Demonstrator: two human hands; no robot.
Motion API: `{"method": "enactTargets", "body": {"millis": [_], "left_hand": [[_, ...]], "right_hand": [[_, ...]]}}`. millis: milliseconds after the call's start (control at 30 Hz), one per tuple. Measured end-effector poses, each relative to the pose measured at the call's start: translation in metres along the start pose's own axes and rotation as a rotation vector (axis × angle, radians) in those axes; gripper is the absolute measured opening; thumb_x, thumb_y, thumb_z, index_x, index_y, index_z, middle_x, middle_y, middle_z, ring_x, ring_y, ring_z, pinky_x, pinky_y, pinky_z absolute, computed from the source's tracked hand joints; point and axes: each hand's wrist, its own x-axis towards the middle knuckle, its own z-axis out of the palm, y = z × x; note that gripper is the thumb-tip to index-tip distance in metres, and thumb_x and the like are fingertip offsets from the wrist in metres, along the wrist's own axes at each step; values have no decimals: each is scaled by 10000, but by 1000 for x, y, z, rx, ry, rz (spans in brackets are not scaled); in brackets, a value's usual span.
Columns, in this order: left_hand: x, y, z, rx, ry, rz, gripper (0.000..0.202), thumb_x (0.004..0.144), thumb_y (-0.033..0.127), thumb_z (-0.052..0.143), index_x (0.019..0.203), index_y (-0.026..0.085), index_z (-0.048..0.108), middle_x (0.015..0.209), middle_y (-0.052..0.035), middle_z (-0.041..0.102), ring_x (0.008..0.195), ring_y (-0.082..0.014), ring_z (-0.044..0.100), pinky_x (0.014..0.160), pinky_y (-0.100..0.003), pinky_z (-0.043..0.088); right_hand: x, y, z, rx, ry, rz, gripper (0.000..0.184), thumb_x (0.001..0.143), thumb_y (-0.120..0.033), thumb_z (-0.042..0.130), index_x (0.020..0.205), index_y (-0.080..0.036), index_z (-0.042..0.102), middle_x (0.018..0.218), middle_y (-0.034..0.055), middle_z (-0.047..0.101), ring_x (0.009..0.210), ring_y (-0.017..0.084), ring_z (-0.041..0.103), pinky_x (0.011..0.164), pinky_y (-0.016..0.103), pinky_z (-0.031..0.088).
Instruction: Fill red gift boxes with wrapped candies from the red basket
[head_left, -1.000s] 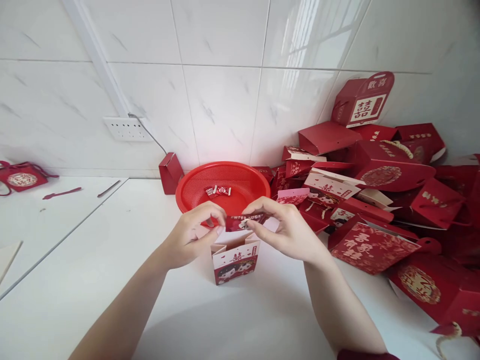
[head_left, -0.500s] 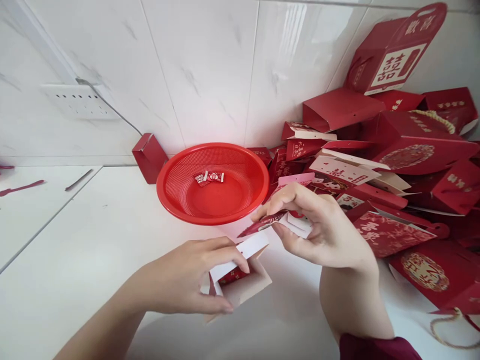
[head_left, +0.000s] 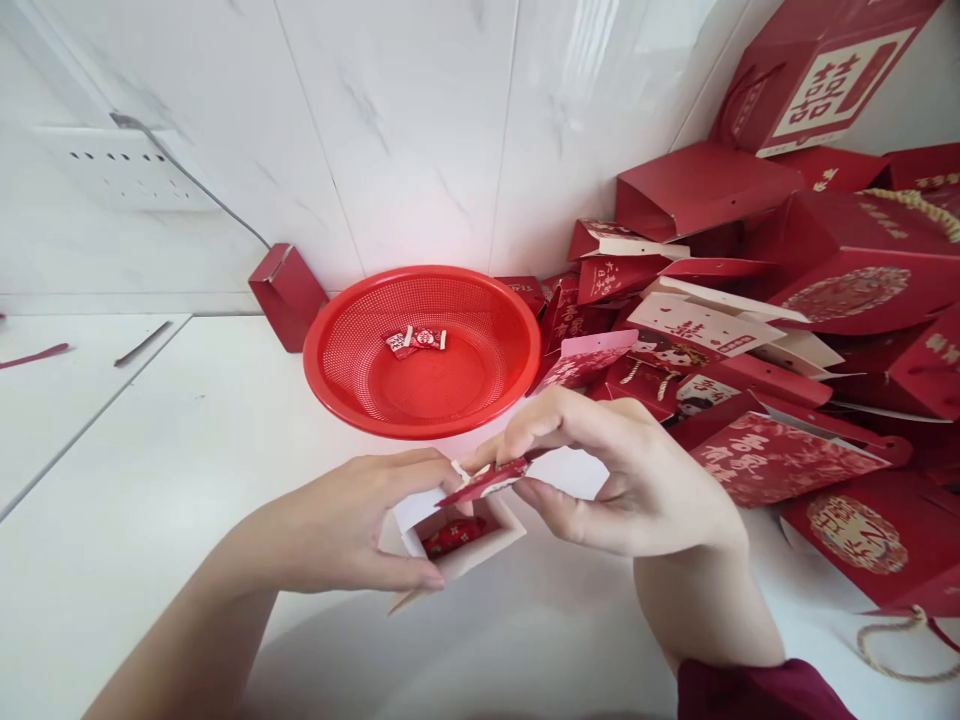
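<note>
My left hand (head_left: 375,520) grips a small open paper box (head_left: 487,545) by its left side, fingers over the rim and thumb along the near wall. Inside the box lies a red wrapped candy (head_left: 454,537). Between the thumb and fingers of my right hand (head_left: 611,470) is a flat red packet (head_left: 487,482), tilted over the box opening. Behind both hands, a red plastic basket (head_left: 337,400) holds a couple of small red-and-white wrapped candies (head_left: 427,340).
A heap of red gift boxes (head_left: 795,440) fills the right side against the tiled wall. One upright red box (head_left: 287,297) stands left of the basket, below a wall socket (head_left: 124,170). A thin dark strip (head_left: 142,343) lies on the white table at left.
My right hand has brought the red packet left and down, over the box opening. The box has shifted slightly left and up in my left hand. The view has also shifted.
</note>
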Motion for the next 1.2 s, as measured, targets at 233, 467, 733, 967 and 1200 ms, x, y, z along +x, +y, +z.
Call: {"method": "enactTargets", "body": {"millis": [233, 467, 733, 967, 1200], "left_hand": [[-1, -2, 2, 2, -171, 52, 352, 759, 318, 777, 1087, 270, 659, 1088, -26, 677, 950, -227, 654, 835, -268, 511], [-1, -4, -2, -143, -147, 33, 293, 815, 241, 731, 1090, 250, 629, 1025, -27, 699, 886, -197, 664, 814, -277, 522], [0, -9, -7, -125, -116, -16, 255, 792, 279, 778, 983, 232, 616, 1045, 0, 675, 917, -175, 640, 817, -248, 508], [0, -13, -6, -105, -135, -4, 262, 793, 317, 783, 975, 229, 616, 1001, 2, 667, 869, -159, 627, 780, -232, 501], [-1, -6, -6, -36, -165, -36, 257, 803, 336, 776, 986, 242, 621, 1035, 10, 654, 892, -149, 624, 780, -214, 488]], "right_hand": [[-1, 1, -2, 112, -113, -85, 156, 924, -171, 566, 1055, -252, 590, 1110, 61, 731, 974, 191, 715, 835, 338, 600], [10, 5, 3, -178, -314, -194, 63, 924, -177, 610, 960, -198, 657, 1161, 83, 639, 1036, 170, 632, 886, 307, 542], [3, 6, 33, -701, -258, -31, 128, 923, -72, 540, 928, -163, 630, 1024, 69, 623, 943, 213, 568, 826, 373, 478], [2, 6, 37, -746, -299, 29, 105, 928, -78, 565, 940, -173, 607, 904, 28, 600, 807, 194, 545, 729, 352, 432], [-1, 2, 31, -720, -302, 32, 82, 959, -114, 554, 917, -177, 586, 897, 16, 601, 790, 176, 549, 725, 326, 418]]}}
